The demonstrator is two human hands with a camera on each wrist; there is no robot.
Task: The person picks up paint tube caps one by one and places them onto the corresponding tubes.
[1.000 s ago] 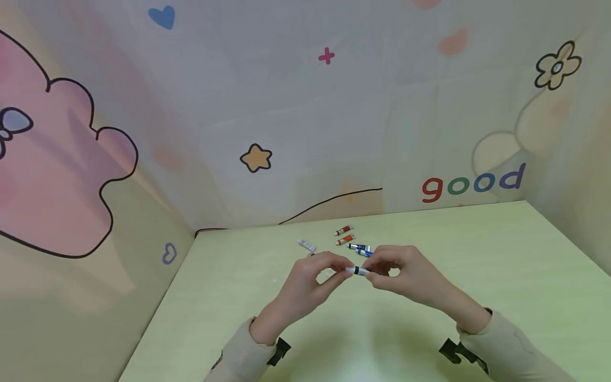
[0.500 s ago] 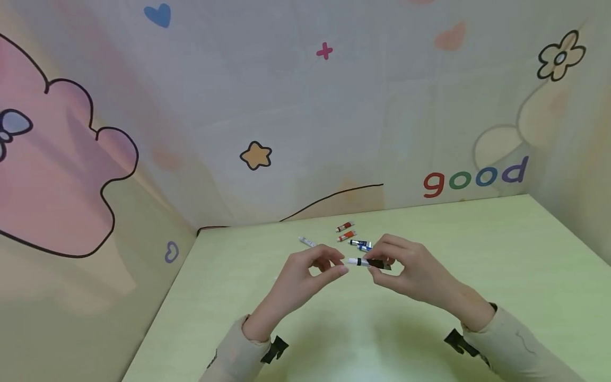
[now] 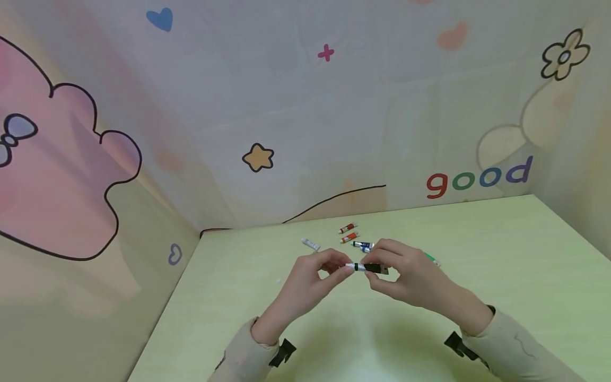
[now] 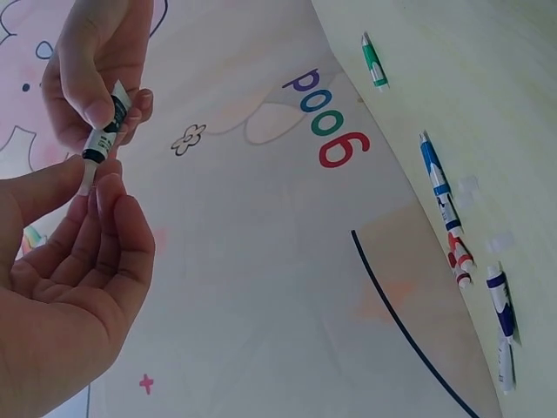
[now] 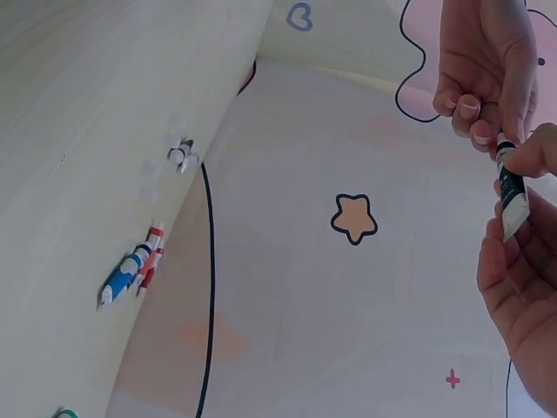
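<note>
A small dark paint tube (image 3: 376,268) with a white cap (image 4: 88,178) is held sideways in the air between both hands. My right hand (image 3: 412,270) pinches the tube's body between thumb and fingers, its flat crimped end (image 5: 515,218) pointing away from the cap. From the other side, the thumb and fingertips of my left hand (image 3: 305,284) grip the cap. The cap's end is partly covered by those fingers. Beyond the hands, several other paint tubes lie on the table.
At the back of the pale green table (image 3: 229,276) lie a red tube (image 3: 347,228), an orange tube (image 3: 349,238), a dark blue tube (image 3: 361,244) and a whitish tube (image 3: 310,244). A green tube (image 4: 374,63) lies farther right. A printed cloth wall (image 3: 305,116) stands behind.
Half a second ago the left fingertips were apart from the cap; now they pinch it again, as they did a second ago. The right hand keeps its hold on the tube.
</note>
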